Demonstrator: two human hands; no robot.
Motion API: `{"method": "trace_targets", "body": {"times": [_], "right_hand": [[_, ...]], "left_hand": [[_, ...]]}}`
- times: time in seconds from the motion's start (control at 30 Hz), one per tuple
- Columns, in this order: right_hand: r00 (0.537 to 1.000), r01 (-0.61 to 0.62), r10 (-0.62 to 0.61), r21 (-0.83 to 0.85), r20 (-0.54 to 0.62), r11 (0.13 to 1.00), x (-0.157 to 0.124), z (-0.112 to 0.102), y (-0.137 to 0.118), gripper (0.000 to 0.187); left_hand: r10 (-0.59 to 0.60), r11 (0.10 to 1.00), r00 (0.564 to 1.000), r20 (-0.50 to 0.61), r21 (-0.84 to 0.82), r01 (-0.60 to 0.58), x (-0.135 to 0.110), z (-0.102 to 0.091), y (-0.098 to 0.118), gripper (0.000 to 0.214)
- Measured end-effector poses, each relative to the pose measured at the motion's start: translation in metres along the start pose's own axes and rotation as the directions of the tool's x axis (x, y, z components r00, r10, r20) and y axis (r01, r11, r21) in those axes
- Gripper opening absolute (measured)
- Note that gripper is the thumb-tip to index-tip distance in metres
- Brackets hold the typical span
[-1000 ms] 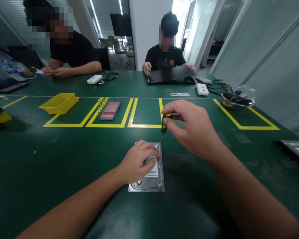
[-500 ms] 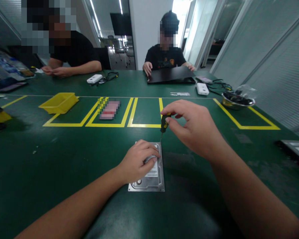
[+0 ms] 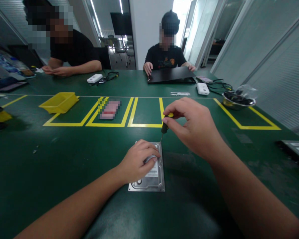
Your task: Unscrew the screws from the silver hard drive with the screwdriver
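A silver hard drive [image 3: 152, 179] lies flat on the green table [image 3: 64, 159] in front of me. My left hand [image 3: 139, 160] rests on top of it with the fingers curled down, pressing on its lid. My right hand [image 3: 193, 127] pinches a small black and yellow screwdriver [image 3: 164, 126] by the handle. The screwdriver stands nearly upright, its tip at the drive's far right corner.
A yellow bin [image 3: 59, 102] sits at the left inside yellow floor-tape boxes [image 3: 129, 125]. A metal bowl [image 3: 237, 100] of dark parts stands at the right. Two other people sit across the table, one over a black laptop [image 3: 171, 75]. White devices and cables lie near them.
My right-hand fingers have shifted round the screwdriver handle, which has turned slightly in place. The left hand and the drive have not moved.
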State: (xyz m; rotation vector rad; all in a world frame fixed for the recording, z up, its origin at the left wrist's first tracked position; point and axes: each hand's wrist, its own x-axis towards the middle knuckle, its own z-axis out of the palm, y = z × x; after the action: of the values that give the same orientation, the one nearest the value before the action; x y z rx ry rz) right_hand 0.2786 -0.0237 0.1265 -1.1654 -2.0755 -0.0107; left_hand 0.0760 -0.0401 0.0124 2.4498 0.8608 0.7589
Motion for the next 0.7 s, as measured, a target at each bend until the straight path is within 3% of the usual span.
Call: {"method": "trace_targets", "body": {"times": [0.7], "right_hand": [[0.999,0.036,-0.036,0.037,-0.001,0.999,0.0000,-0.0008,-0.0006,0.018]], "left_hand": [[0.003,1.000,1.000,-0.002,-0.002,-0.003,0.0002,0.0000,-0.0003,0.021]]}}
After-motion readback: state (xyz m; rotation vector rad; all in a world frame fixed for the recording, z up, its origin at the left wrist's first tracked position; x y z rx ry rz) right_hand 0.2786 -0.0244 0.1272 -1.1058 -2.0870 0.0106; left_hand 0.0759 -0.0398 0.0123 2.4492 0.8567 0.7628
